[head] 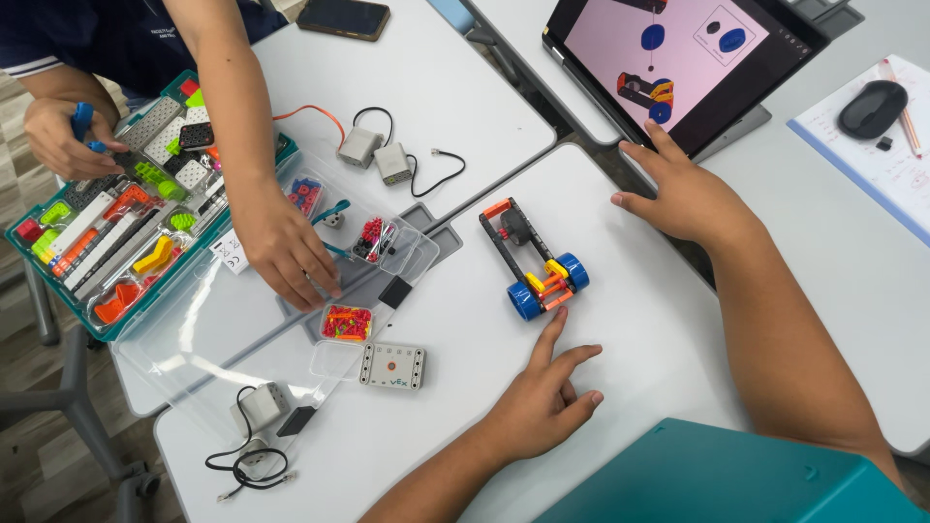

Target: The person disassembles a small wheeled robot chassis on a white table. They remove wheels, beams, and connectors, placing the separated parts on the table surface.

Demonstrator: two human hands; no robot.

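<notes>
A small building-kit model [533, 261] with a black frame, orange and yellow pieces and two blue wheels lies on the white table [639, 320]. My left hand [542, 399] rests just below it, index finger stretched toward the near blue wheel, holding nothing. My right hand [683, 199] lies flat to the model's right, fingers spread, its fingertips at the edge of a tablet [678, 58] that shows a picture of the model.
Another person's hand [281, 254] reaches among small clear boxes of parts [346, 323] on a clear lid. Their other hand [58, 136] holds a blue piece over a teal parts tray [126, 203]. Nearby are a white control brick [392, 366], cabled motors [373, 155], a mouse [872, 107] and a phone [344, 17].
</notes>
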